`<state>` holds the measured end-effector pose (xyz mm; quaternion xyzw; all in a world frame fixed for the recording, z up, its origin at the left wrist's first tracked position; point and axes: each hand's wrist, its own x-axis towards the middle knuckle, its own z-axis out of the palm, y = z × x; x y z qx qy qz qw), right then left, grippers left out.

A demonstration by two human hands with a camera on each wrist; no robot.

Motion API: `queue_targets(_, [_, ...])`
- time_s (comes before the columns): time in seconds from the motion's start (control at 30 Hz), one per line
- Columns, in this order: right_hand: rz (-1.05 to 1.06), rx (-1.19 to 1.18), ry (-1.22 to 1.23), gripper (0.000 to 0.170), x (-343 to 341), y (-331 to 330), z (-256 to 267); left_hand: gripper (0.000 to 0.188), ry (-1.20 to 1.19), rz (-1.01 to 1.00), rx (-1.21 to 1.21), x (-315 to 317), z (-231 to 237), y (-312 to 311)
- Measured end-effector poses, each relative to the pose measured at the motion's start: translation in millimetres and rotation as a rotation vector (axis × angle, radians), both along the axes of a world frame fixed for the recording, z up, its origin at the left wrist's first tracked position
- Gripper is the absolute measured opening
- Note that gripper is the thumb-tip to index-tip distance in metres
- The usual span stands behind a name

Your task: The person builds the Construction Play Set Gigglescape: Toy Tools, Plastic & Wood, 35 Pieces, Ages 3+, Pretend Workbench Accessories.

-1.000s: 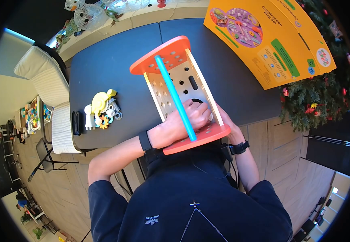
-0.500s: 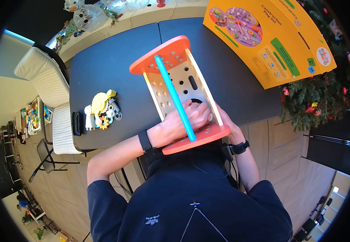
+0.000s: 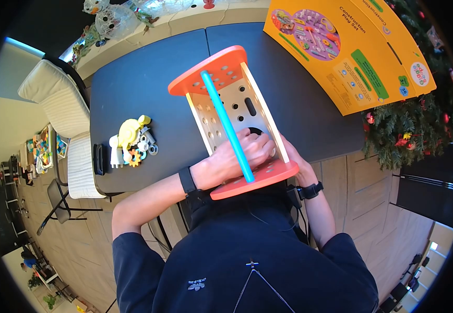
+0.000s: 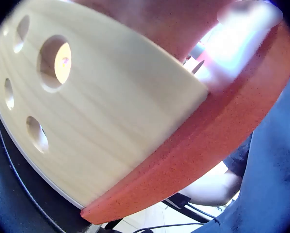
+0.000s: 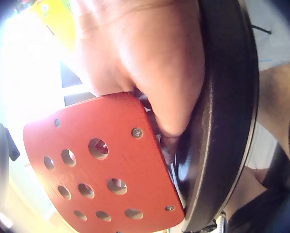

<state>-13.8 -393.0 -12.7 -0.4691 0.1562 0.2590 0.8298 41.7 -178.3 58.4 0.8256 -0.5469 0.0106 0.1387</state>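
In the head view we are seeing the wooden toolbox (image 3: 256,96) sitting at the centre, over the near side of the table (image 3: 148,73), its long axis and blue rod (image 3: 227,128) running from 11 to 5 o'clock. The left hand (image 3: 253,151) is reaching under the rod, fingers bending inward; we cannot tell what they are holding. The right hand (image 3: 297,159) is lying along the outside at 4 o'clock, its fingertips hiding. In the left wrist view, the wooden side (image 4: 116,102) is slanting from 10 to 5 o'clock, meeting a red edge (image 4: 208,141). In the right wrist view, the right hand is coming down from 12 o'clock beside the red panel's (image 5: 96,170) upper corner; how closed its grip is, we cannot tell.
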Motion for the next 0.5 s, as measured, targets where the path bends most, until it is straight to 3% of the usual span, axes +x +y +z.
queue_targets(0.17, [0.018, 0.035, 0.009, 0.048, 1.5, -2.5, -5.6, 0.023, -0.093, -0.143, -0.239, 9.9, -4.4, -1.4])
queue_targets(0.27, [0.025, 0.032, 0.003, 0.048, 1.2, -2.6, -4.5, 0.026, -0.055, -0.13, -0.238, 10.8, 4.8, 1.8])
queue_targets(0.37, [0.021, 0.015, -0.001, 0.048, 0.7, -2.5, -6.7, 0.029, 0.004, -0.05, -0.061, 7.3, 3.7, 1.2])
queue_targets(0.5, [-0.012, -0.03, 0.003, 0.048, 0.1, -0.2, -2.6, 0.009, 0.047, 0.03, -0.044, 2.3, -4.0, -0.4])
